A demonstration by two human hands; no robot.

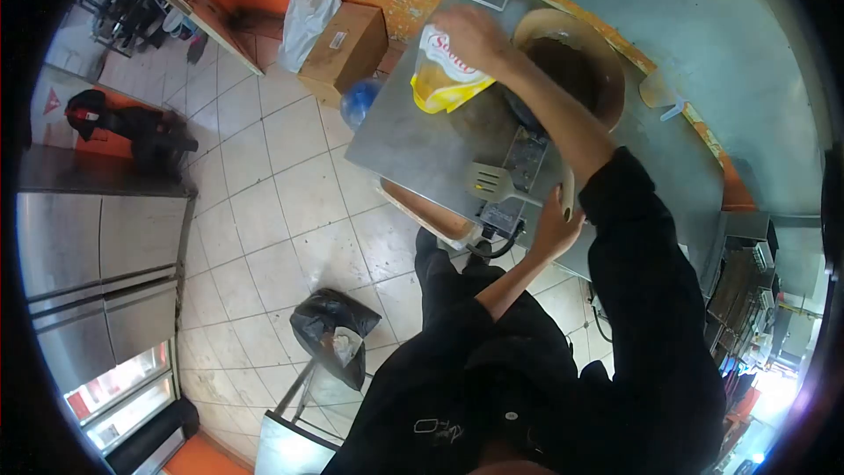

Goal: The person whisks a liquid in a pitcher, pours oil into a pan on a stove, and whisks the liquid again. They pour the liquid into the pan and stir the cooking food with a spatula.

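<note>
A printed white-and-yellow bag [447, 79], gripped at one end, and a pale slotted spatula [494, 184] are held over the worktop [396, 145].

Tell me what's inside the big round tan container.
Inside the big round tan container, a dark surface shows, too unclear to identify; the right forearm hides part of it.

Bench [396, 145]: a hand could pass over the left part, between the yellow-and-white bag [437, 92] and the slotted spatula [495, 183]. Farther back, the right forearm [570, 113] obstructs access above the round vessel [616, 79].
</note>
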